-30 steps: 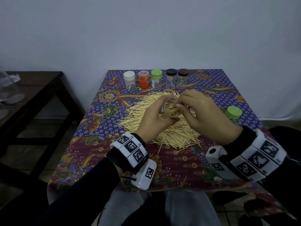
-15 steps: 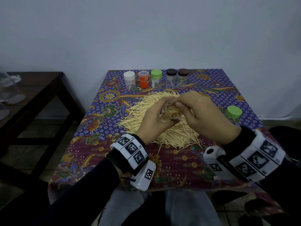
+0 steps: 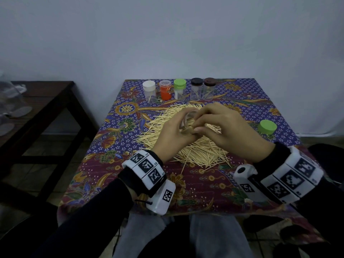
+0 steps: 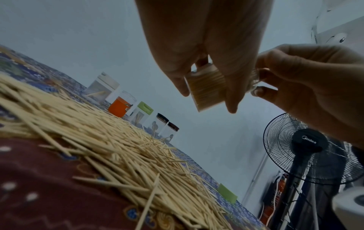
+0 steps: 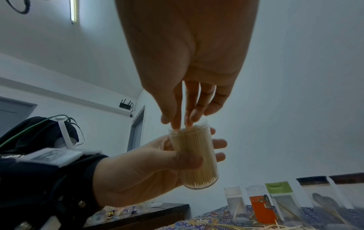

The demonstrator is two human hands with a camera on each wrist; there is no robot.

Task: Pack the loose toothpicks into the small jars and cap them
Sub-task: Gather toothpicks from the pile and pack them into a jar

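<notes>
My left hand [image 3: 172, 135] grips a clear small jar [image 3: 188, 118] packed with toothpicks, held tilted just above the loose toothpick pile [image 3: 201, 150] on the patterned tablecloth. In the right wrist view the jar [image 5: 195, 155] looks nearly full and has no cap. My right hand [image 3: 221, 127] is at the jar's mouth, its fingertips [image 5: 178, 124] pinching a toothpick into the opening. A loose green cap [image 3: 268, 127] lies on the cloth to the right of the hands. From the left wrist view the jar [image 4: 208, 91] sits between my left fingers.
Five capped jars stand in a row at the table's far edge: white [image 3: 149, 91], orange [image 3: 165, 90], green [image 3: 179, 89], black [image 3: 196, 88], brown [image 3: 210, 88]. A dark wooden side table [image 3: 46, 101] stands to the left. A black fan [image 4: 307, 147] stands beyond the table's right side.
Both hands stay together over the pile. The jar has tipped slightly, and my right fingers have shifted at its mouth.
</notes>
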